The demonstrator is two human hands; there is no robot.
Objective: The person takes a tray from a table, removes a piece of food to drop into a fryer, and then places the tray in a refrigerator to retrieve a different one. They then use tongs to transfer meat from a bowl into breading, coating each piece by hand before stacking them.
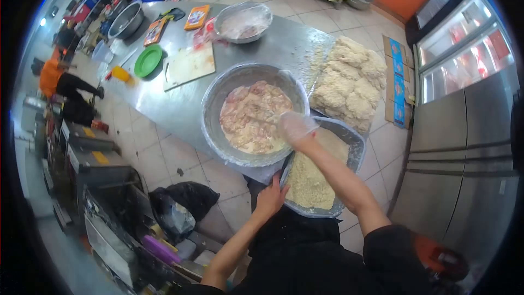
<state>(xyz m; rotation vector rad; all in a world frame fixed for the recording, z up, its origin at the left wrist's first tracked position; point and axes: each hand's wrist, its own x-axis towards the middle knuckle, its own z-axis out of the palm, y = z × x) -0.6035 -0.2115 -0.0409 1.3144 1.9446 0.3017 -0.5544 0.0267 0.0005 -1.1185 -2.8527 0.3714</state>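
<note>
My right hand (296,128), in a clear plastic glove, reaches over the near right rim of a large metal bowl (210,123). Raw, pale pink meat pieces (248,123) in a wet coating fill it. From the closed fingers a thin, pale, elongated thing (263,110) points into the meat; its kind is too blurred to tell. Bare, my left hand (270,199) has its fingers at the left edge of a grey tub (357,153), apparently gripping the rim. Yellowish breading crumbs (311,186) lie in the tub, partly behind my right forearm.
Breaded pieces (349,79) are heaped at the steel table's (164,98) right end. Farther off are a plastic-covered bowl (243,22), a cutting board (191,67) and a green plate (148,60). A person in orange (50,80) stands left. A black bag (188,202) lies below.
</note>
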